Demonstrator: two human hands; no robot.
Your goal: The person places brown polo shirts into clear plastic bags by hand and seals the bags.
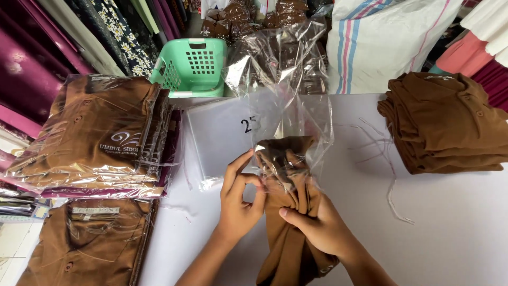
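Currently I see bagging under way: right hand (317,228) grips the folded brown shirt (288,212) over the table (450,222); left hand (241,198) pinches the clear bag (296,106) mouth. Next, the mouth must spread wider.

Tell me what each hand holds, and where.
Left hand pinches the clear bag at its open edge. Right hand grips the folded brown shirt around its middle, its top inside the bag.

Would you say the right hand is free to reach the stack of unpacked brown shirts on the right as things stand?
Probably not at once: the right hand grips the folded brown shirt going into the clear bag. The table between it and the shirt stack holds only thin plastic strips.
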